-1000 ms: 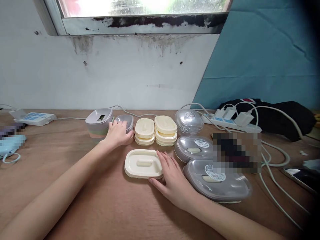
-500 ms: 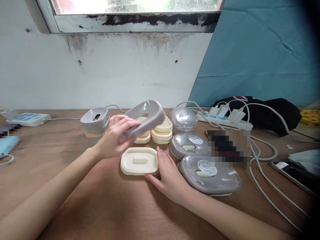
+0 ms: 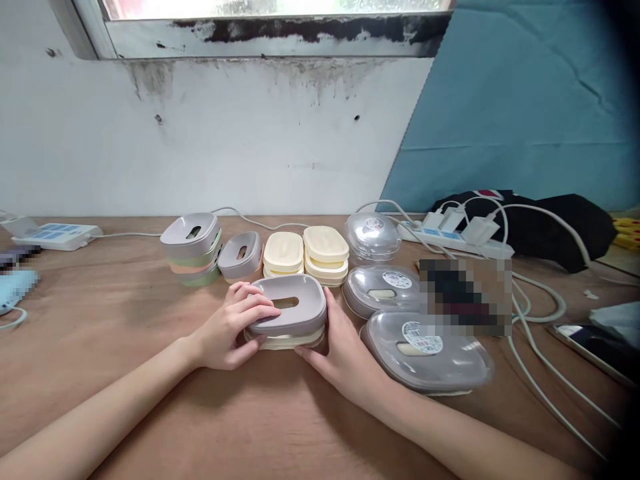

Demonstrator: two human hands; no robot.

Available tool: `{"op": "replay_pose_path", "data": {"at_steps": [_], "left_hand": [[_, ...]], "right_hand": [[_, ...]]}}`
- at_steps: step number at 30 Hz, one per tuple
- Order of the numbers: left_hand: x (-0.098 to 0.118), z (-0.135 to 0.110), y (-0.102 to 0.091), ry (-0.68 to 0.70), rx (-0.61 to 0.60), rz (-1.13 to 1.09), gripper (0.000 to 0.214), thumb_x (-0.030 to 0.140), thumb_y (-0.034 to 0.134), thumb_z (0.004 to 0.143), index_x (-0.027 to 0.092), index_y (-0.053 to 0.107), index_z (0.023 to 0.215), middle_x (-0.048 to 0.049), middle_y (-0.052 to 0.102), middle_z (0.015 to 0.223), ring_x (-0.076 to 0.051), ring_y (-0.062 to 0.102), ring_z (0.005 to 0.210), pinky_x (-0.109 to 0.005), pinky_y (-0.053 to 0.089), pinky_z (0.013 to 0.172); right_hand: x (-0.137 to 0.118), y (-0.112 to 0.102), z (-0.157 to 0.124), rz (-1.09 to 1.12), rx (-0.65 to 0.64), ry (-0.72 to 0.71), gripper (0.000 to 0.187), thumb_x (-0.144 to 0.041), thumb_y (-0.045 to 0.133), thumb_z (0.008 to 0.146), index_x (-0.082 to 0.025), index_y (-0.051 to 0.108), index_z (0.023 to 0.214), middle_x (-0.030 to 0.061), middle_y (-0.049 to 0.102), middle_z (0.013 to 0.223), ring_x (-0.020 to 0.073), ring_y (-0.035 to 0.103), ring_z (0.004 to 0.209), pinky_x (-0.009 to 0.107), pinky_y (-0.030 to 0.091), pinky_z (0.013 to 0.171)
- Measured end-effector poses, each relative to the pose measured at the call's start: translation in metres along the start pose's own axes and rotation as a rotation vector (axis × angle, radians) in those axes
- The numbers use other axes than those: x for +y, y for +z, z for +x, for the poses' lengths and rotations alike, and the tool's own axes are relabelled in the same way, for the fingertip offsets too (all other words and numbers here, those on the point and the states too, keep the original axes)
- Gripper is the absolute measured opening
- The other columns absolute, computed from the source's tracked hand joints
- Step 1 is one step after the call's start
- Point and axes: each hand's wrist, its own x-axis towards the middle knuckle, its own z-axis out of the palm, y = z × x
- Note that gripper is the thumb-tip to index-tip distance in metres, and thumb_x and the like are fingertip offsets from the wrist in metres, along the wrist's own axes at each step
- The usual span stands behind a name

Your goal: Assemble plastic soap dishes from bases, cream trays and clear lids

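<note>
In front of me a grey soap dish tray (image 3: 310,301) with a long slot sits on a cream soap dish base (image 3: 290,343), of which only the front rim shows. My left hand (image 3: 233,330) grips the tray's left end, fingers over its top near the slot and thumb low at the front. Around the right end of the base curls my right hand (image 3: 343,343), its fingers along the side and its thumb at the front edge. Just behind stand two piles of cream bases, the left pile (image 3: 283,250) and the right pile (image 3: 326,244).
Farther left are a stack of coloured trays (image 3: 193,233) and a shorter grey-topped stack (image 3: 241,255). Clear-lidded soap dishes (image 3: 430,363) line the right side. Beyond them lie a power strip (image 3: 460,241), white cables (image 3: 525,313) and a phone (image 3: 600,347).
My left hand has lowered the grey tray from a tilted position in the air onto the cream base. My right hand has stayed at the base's right end.
</note>
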Motion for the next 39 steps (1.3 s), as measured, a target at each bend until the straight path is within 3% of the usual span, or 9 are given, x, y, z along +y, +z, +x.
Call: {"op": "replay_pose_path", "data": {"at_steps": [3,11,18,24,27,30,33,36,39], "left_hand": [[0.002,0.0,0.002,0.004,-0.044,-0.01,0.042,0.014,0.049,0.068,0.02,0.053,0.109,-0.0066,0.06,0.103,-0.026,0.043,0.103,-0.044,0.029,0.095],[0.002,-0.001,0.002,0.028,-0.12,0.022,0.036,0.019,0.054,0.073,0.022,0.054,0.109,-0.0091,0.05,0.117,-0.025,0.044,0.107,-0.041,0.03,0.094],[-0.005,-0.001,0.008,-0.147,-0.055,-0.022,0.071,0.033,0.062,0.073,0.021,0.024,0.132,-0.0147,0.033,0.135,-0.03,0.03,0.125,-0.045,0.027,0.1],[-0.011,-0.004,0.011,-0.22,-0.094,-0.092,0.075,0.034,0.062,0.075,0.021,0.018,0.134,-0.0137,0.031,0.136,-0.027,0.033,0.124,-0.041,0.032,0.1],[-0.01,-0.003,0.012,-0.233,-0.093,-0.089,0.076,0.034,0.063,0.074,0.021,0.018,0.134,-0.014,0.031,0.136,-0.028,0.034,0.124,-0.042,0.033,0.1],[-0.009,-0.001,0.013,-0.248,-0.087,-0.091,0.078,0.035,0.064,0.074,0.02,0.017,0.134,-0.0154,0.031,0.136,-0.03,0.036,0.122,-0.044,0.034,0.098],[-0.009,0.0,0.014,-0.242,-0.081,-0.095,0.078,0.036,0.064,0.073,0.02,0.018,0.134,-0.016,0.031,0.136,-0.031,0.036,0.122,-0.045,0.033,0.099],[-0.01,0.0,0.015,-0.239,-0.079,-0.091,0.078,0.037,0.064,0.074,0.02,0.018,0.134,-0.0158,0.031,0.136,-0.031,0.035,0.123,-0.045,0.033,0.099],[-0.01,-0.001,0.015,-0.238,-0.087,-0.089,0.079,0.038,0.064,0.074,0.019,0.018,0.134,-0.0159,0.031,0.136,-0.03,0.035,0.123,-0.045,0.033,0.099]], "right_hand": [[0.001,0.0,0.0,0.06,-0.032,0.031,0.089,-0.022,0.062,0.073,-0.016,0.004,0.14,0.0171,0.033,0.138,0.0256,0.03,0.13,0.045,0.03,0.104],[-0.001,-0.002,0.0,-0.017,-0.12,0.049,0.067,-0.021,0.057,0.075,-0.013,0.024,0.133,0.0187,0.032,0.137,0.0271,0.027,0.131,0.047,0.028,0.106],[-0.001,-0.003,0.001,-0.064,-0.146,0.068,0.068,-0.023,0.056,0.075,-0.01,0.024,0.133,0.0188,0.031,0.138,0.0267,0.025,0.132,0.044,0.026,0.107],[-0.008,-0.002,-0.003,-0.101,-0.148,0.067,0.076,-0.023,0.057,0.074,-0.012,0.015,0.137,0.0198,0.026,0.14,0.0288,0.023,0.133,0.045,0.028,0.106],[-0.017,-0.02,0.002,-0.202,-0.076,0.016,0.083,-0.027,0.06,0.073,-0.016,0.01,0.139,0.0196,0.022,0.143,0.0311,0.02,0.133,0.048,0.029,0.105],[-0.016,-0.057,0.027,-0.34,0.1,0.018,0.077,-0.038,0.054,0.079,-0.013,0.012,0.139,0.0211,0.028,0.14,0.0321,0.024,0.131,0.049,0.028,0.104],[0.001,-0.094,0.067,-0.534,0.228,0.171,0.082,-0.045,0.053,0.08,-0.006,0.013,0.139,0.0255,0.026,0.14,0.0367,0.021,0.131,0.05,0.026,0.103],[0.025,-0.109,0.103,-0.627,0.161,0.399,0.088,-0.057,0.044,0.081,0.002,0.014,0.138,0.0328,0.031,0.132,0.0416,0.033,0.123,0.05,0.033,0.094],[0.041,-0.104,0.12,-0.694,0.035,0.521,0.093,-0.061,0.045,0.078,0.002,0.011,0.139,0.034,0.038,0.125,0.0427,0.041,0.116,0.048,0.036,0.089]]}}
